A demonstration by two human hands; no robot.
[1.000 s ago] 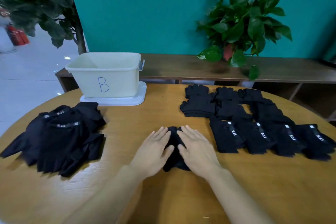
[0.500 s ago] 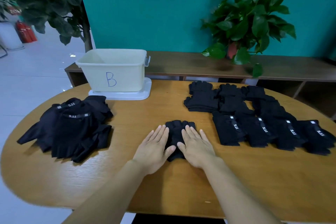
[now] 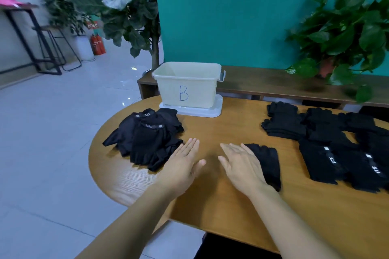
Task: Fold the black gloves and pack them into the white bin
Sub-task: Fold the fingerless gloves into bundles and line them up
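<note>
A folded black glove (image 3: pixel 266 162) lies on the wooden table (image 3: pixel 221 202), just right of my right hand (image 3: pixel 242 166). That hand is flat with straight fingers and its edge touches the glove. My left hand (image 3: pixel 183 166) is flat and open too, hovering over bare wood beside a loose heap of black gloves (image 3: pixel 145 136) at the left. The white bin (image 3: pixel 187 84), marked with a blue B, stands on its lid at the table's far edge. I cannot see inside it.
Rows of folded black gloves (image 3: pixel 336 147) cover the table's right side. A low wooden shelf (image 3: pixel 273 84) with a potted plant (image 3: pixel 341 33) runs behind the table. The table's rounded left edge drops to a tiled floor (image 3: pixel 52 153).
Both hands have lifted off the folded glove and shifted left; the left hand now sits near the loose heap. The camera has swung left.
</note>
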